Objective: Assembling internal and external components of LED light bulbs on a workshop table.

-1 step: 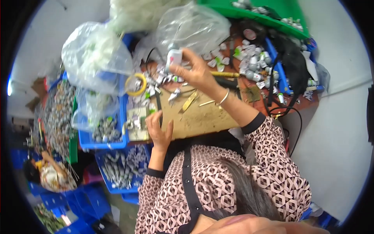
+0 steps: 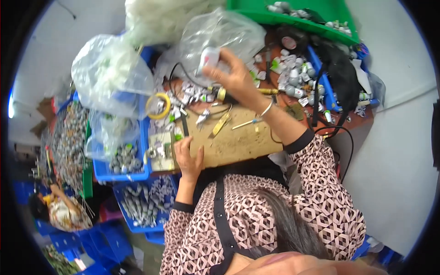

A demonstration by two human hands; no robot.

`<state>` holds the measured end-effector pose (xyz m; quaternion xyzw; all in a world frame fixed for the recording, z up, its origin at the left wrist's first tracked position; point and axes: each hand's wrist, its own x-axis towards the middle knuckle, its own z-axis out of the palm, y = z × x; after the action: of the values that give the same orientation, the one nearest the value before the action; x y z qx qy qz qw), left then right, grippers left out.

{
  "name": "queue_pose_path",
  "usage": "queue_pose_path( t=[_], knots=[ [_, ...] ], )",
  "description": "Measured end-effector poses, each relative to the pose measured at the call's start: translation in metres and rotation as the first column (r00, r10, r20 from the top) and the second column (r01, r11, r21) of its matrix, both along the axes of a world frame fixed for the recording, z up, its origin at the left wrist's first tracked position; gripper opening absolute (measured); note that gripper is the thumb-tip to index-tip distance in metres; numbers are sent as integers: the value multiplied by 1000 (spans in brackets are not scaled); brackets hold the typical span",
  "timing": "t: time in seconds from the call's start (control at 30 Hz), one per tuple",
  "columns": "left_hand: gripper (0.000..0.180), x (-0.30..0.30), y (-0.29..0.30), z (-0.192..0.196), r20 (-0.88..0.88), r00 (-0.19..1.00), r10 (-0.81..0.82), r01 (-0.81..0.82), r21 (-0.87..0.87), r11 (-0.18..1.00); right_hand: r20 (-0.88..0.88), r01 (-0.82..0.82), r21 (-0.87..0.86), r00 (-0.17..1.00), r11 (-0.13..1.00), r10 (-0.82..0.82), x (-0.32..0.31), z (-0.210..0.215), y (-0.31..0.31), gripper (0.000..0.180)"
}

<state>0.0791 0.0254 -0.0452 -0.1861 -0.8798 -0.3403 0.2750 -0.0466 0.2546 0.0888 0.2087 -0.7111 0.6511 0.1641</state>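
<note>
A small white-and-grey cylindrical piece point(image 2: 210, 57) with a red mark is pinched between the thumb and fingers of my right hand point(image 2: 237, 79), raised over the far part of the table. At the near left edge of the tan work board point(image 2: 247, 144), my left hand point(image 2: 187, 160) hovers with its thumb apart from its fingers, holding nothing. Beside it is a small pale block with metal parts point(image 2: 161, 151). On the board lie a flat brass-coloured tool point(image 2: 221, 125) and a thin stick with a blue end point(image 2: 245, 124). A black-and-yellow handled tool point(image 2: 223, 95) lies below my right wrist.
Blue bins point(image 2: 147, 137) of grey parts stand at my left, under clear plastic bags point(image 2: 112, 75). Yellow tape point(image 2: 158, 106) lies near them. Many white-and-grey pieces point(image 2: 295, 75) cover the table's right side, below a green tray point(image 2: 316, 23). Another person point(image 2: 64, 211) sits far left.
My right hand has shifted slightly, and the piece in it has tilted and risen a little. The black-and-yellow tool now shows below my hand. My left hand stays nearly in place.
</note>
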Motion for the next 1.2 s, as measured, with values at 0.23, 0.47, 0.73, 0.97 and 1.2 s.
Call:
queue_pose_path(
  t=[0.23, 0.47, 0.73, 0.97, 1.2],
  knots=[
    [29, 4, 8, -14, 163, 986, -22, 18, 26, 1000, -513, 708, -4, 605, 707, -609, -151, 63, 181, 39],
    [27, 0, 7, -9, 160, 987, 12, -5, -47, 999, -471, 623, 780, 648, 61, -599, -232, 26, 231, 38],
    [27, 11, 10, -6, 220, 975, 13, -4, -42, 999, -535, 642, 767, 635, -4, -557, -248, -9, 228, 32],
    [30, 0, 11, -8, 206, 978, -18, 28, -47, 998, -786, 830, 102, 405, 548, -467, -163, 58, 157, 16],
    [25, 2, 8, -6, 189, 982, 28, -29, 5, 1000, -663, 331, 501, 740, 800, 110, -52, 37, 24, 22]
  ],
)
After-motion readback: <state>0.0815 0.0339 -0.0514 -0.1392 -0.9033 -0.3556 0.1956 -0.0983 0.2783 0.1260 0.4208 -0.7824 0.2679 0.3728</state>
